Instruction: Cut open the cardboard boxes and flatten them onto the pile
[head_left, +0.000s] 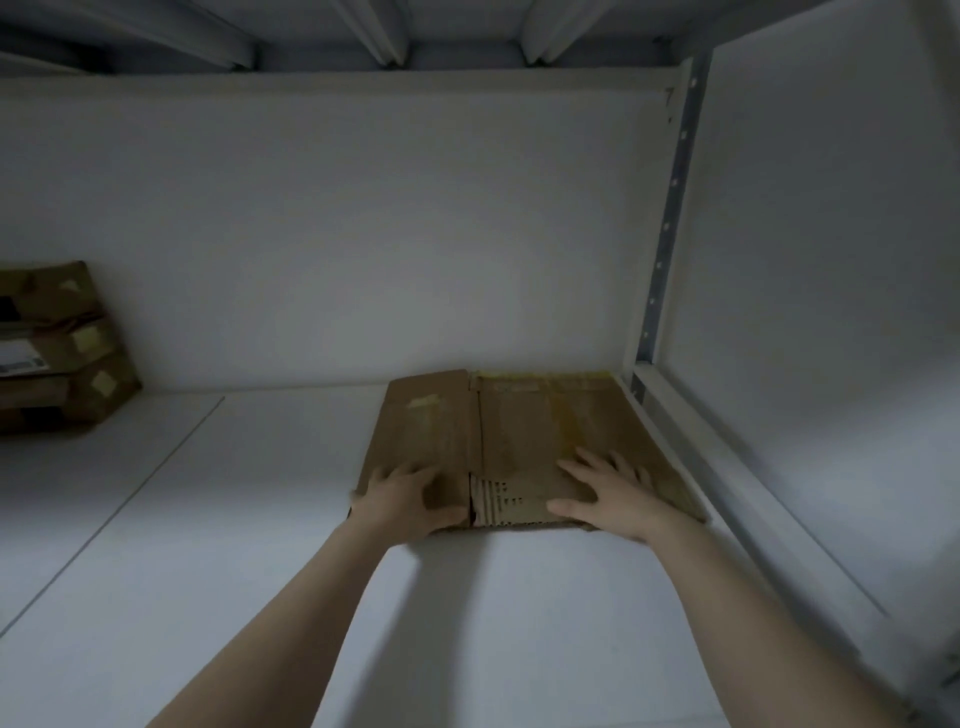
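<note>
Mostly the scene was dim, and some parts were hard to read. At the left edge of the shelf (260, 519) a stack of brown boxes (57, 348) stood against the back wall, cut off by the frame, so its full width was not visible; pale tape patches and a white label showed on it, but the print was too small to read. The flattened cardboard (530, 431) lay in the back right corner of the shelf, its far edge against the wall and its right edge along the rail below the perforated metal post (670, 208). Yellowish tape and some dark printed marks showed on it, not legible.

The left hand (410, 499) was on the near left corner of the cardboard, fingers on top. It was blurred, and I could not tell if the thumb hooked under the edge. The right hand (608, 493) lay flat on the near right part, fingers straight and spread, pressing on the cardboard and gripping nothing.
</note>
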